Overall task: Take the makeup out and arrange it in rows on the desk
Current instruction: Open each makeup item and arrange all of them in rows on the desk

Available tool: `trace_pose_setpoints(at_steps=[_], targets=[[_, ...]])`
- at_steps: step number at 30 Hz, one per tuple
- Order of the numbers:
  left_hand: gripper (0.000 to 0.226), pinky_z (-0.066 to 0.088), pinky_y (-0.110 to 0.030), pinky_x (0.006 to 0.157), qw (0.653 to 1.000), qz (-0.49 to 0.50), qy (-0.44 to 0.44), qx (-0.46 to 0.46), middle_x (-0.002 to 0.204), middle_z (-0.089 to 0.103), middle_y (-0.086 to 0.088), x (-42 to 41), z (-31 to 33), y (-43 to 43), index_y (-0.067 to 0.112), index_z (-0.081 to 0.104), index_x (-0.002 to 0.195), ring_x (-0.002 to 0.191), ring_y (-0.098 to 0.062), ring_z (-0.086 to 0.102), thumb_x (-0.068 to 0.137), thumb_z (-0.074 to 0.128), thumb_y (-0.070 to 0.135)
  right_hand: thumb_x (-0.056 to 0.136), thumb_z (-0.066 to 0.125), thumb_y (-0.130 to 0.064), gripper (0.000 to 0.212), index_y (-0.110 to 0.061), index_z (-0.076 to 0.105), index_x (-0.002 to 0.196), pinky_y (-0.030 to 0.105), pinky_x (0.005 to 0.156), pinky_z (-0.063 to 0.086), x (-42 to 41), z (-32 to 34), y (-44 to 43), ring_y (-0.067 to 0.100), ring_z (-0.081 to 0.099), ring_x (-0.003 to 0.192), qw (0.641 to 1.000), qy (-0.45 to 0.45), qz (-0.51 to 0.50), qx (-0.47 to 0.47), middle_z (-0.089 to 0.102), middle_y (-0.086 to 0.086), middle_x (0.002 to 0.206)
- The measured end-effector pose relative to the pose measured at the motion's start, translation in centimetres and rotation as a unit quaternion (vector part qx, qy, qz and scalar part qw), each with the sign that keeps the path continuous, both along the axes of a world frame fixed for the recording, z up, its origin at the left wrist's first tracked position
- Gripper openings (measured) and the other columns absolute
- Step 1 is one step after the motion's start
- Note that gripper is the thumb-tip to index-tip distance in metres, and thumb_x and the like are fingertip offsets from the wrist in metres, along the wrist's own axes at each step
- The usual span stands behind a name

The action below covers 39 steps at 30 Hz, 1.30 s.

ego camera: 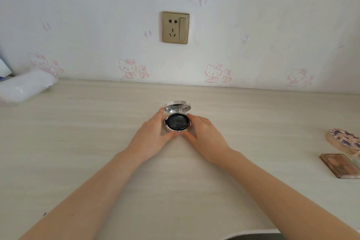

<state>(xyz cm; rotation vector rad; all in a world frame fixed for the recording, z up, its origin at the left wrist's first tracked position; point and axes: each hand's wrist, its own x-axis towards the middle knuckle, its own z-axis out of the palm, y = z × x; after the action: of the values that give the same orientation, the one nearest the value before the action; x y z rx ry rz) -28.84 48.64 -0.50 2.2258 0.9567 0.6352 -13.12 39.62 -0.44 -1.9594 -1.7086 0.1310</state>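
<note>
3 makeup items on the pale wood-grain desk (78, 142). Cushion compact (176, 122): round, silver case, open, mirrored lid standing up at its 12 o'clock edge, black insert facing up, small clasp tab at 6 o'clock, base flat mid-desk. Round case (343, 139): beige side, purple-and-pink floral lid, closed, looks tilted, far out at 3 o'clock from the compact, cut by the frame edge. Eyeshadow palette (340, 164): rectangular, clear lid, brown and pink pans, lying flat, at 6 o'clock of the round case; contact unclear.
</note>
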Motion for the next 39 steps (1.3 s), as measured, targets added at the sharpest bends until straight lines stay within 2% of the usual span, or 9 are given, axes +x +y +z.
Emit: trace_pose_setpoints(at_steps=[5,10,12,15,18,26,29,34,39], targets=[[0.092,0.034,-0.035,0.107,0.999,0.043,0.018,0.010,0.141,0.051,0.010,1.4,-0.1,3.6,0.016,0.022,0.150,0.134,-0.019,0.041,0.080,0.071,0.048,0.095,0.051,-0.037,0.041,-0.018,0.047,0.131,0.037,0.098,0.040,1.4,0.1,3.6,0.023,0.047,0.119,1.000,0.010,-0.003,-0.004,0.059,0.002,0.122],[0.087,0.037,-0.033,0.104,0.997,0.065,0.024,0.028,0.139,0.053,0.007,2.5,-0.1,5.7,0.016,0.030,0.147,0.131,-0.020,0.045,0.078,0.072,0.048,0.094,0.051,-0.036,0.038,-0.017,0.049,0.127,0.038,0.096,0.041,2.4,0.2,6.0,0.023,0.048,0.116,1.000,0.012,-0.004,-0.009,0.060,0.004,0.119],[0.075,0.040,-0.034,0.101,0.996,0.067,0.026,0.044,0.135,0.056,0.004,2.8,-0.1,6.2,0.017,0.040,0.141,0.125,-0.021,0.050,0.080,0.071,0.047,0.095,0.051,-0.036,0.039,-0.016,0.049,0.128,0.037,0.097,0.040,2.7,0.3,6.7,0.024,0.048,0.116,1.000,0.007,-0.005,-0.014,0.059,0.004,0.119],[0.048,0.045,-0.038,0.090,0.996,0.054,0.035,0.065,0.116,0.061,0.000,3.1,0.0,6.8,0.023,0.055,0.123,0.107,-0.024,0.057,0.082,0.067,0.046,0.095,0.052,-0.036,0.040,-0.015,0.048,0.130,0.036,0.097,0.040,2.8,0.3,7.6,0.023,0.048,0.116,1.000,0.008,-0.009,-0.013,0.058,0.005,0.121],[0.041,0.046,-0.039,0.085,0.995,0.049,0.044,0.078,0.106,0.059,0.002,3.2,0.1,7.2,0.027,0.059,0.119,0.098,-0.021,0.058,0.084,0.064,0.048,0.095,0.052,-0.036,0.040,-0.016,0.048,0.129,0.036,0.096,0.040,2.9,0.3,8.1,0.023,0.049,0.114,1.000,0.006,-0.009,-0.009,0.059,0.005,0.119],[0.053,0.042,-0.033,0.093,0.993,0.060,0.051,0.093,0.122,0.060,-0.003,3.3,0.0,7.1,0.019,0.051,0.130,0.115,-0.022,0.053,0.086,0.063,0.047,0.095,0.050,-0.039,0.038,-0.015,0.049,0.125,0.037,0.092,0.042,2.9,0.4,8.2,0.023,0.051,0.109,1.000,0.011,-0.009,-0.019,0.059,0.006,0.112],[0.064,0.034,-0.031,0.101,0.991,0.059,0.069,0.099,0.135,0.053,-0.008,3.1,0.0,6.9,0.013,0.041,0.141,0.127,-0.024,0.045,0.088,0.062,0.043,0.096,0.049,-0.040,0.047,-0.010,0.044,0.132,0.036,0.096,0.040,3.2,0.7,7.5,0.025,0.048,0.118,0.999,0.003,-0.019,-0.027,0.056,0.009,0.121],[0.051,0.034,-0.031,0.102,0.988,0.065,0.063,0.129,0.134,0.053,-0.006,2.2,0.4,5.6,0.015,0.046,0.137,0.128,-0.023,0.043,0.090,0.060,0.031,0.098,0.045,-0.036,0.057,-0.011,0.029,0.146,0.034,0.114,0.024,4.0,1.3,5.1,0.021,0.024,0.142,0.997,-0.013,-0.040,-0.057,0.037,0.011,0.148],[0.045,0.035,-0.029,0.104,0.981,0.029,0.058,0.185,0.137,0.051,0.001,1.9,0.5,2.1,0.017,0.048,0.137,0.131,-0.016,0.039,0.093,0.055,0.023,0.099,0.044,-0.034,0.051,-0.012,0.033,0.145,0.036,0.110,0.031,5.1,2.2,0.3,0.021,0.032,0.138,0.997,-0.029,-0.058,-0.047,0.044,0.007,0.142]])
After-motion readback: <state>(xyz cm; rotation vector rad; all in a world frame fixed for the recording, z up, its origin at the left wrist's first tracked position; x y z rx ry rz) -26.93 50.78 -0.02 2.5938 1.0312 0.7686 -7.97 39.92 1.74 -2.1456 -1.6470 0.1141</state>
